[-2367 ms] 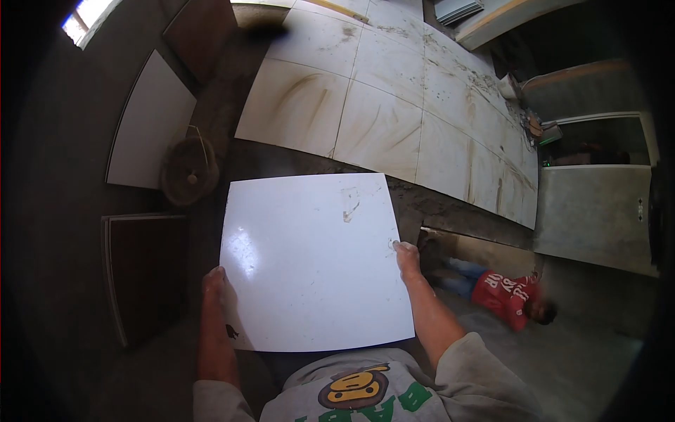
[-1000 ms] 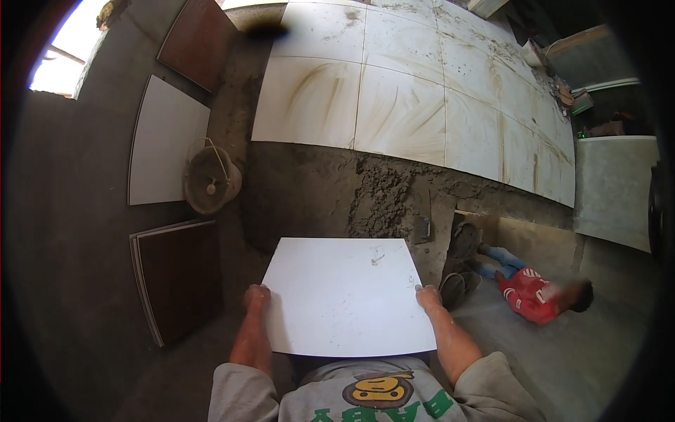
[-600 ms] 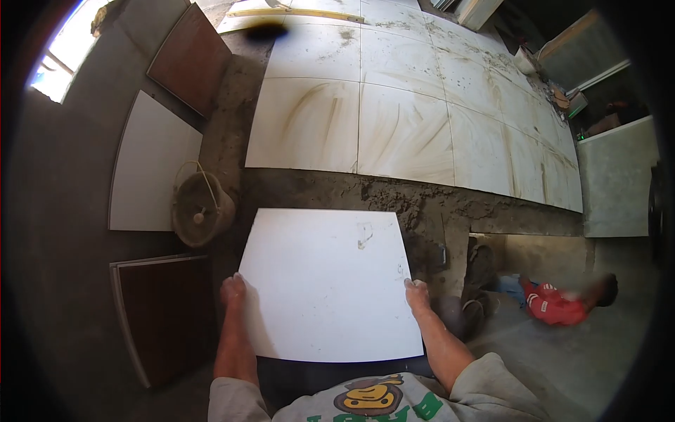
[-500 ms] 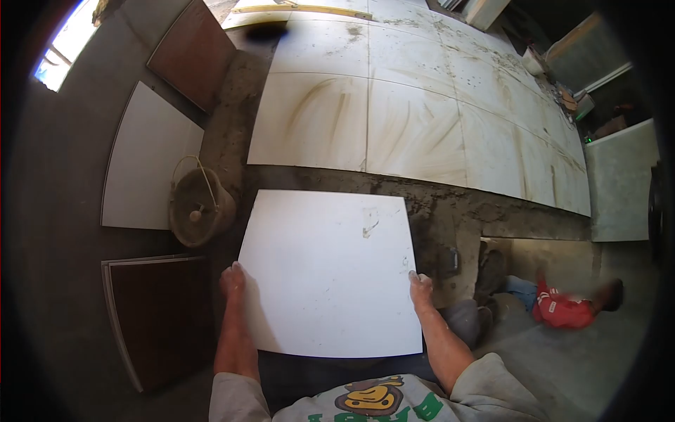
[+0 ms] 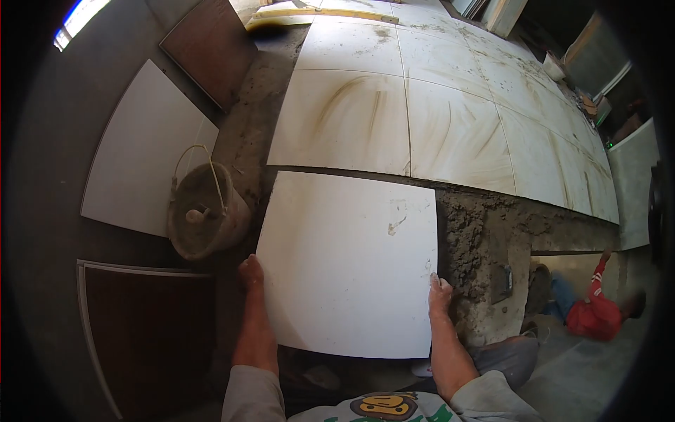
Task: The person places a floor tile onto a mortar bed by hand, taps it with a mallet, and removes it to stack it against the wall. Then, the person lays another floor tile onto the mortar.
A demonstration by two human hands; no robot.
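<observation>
The left hand (image 5: 251, 272) and right hand (image 5: 440, 294) have their fingers clamped on opposite edges of a white tile (image 5: 348, 267); a bucket (image 5: 226, 228) stands to its left.

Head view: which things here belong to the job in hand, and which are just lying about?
Part of the job, it seems:
- tile, gripped by the left hand and right hand
- mortar
- laid tiles

Lying about, untouched (possibly used elsewhere in the work):
- bucket
- yellow bar
- brown panel
</observation>
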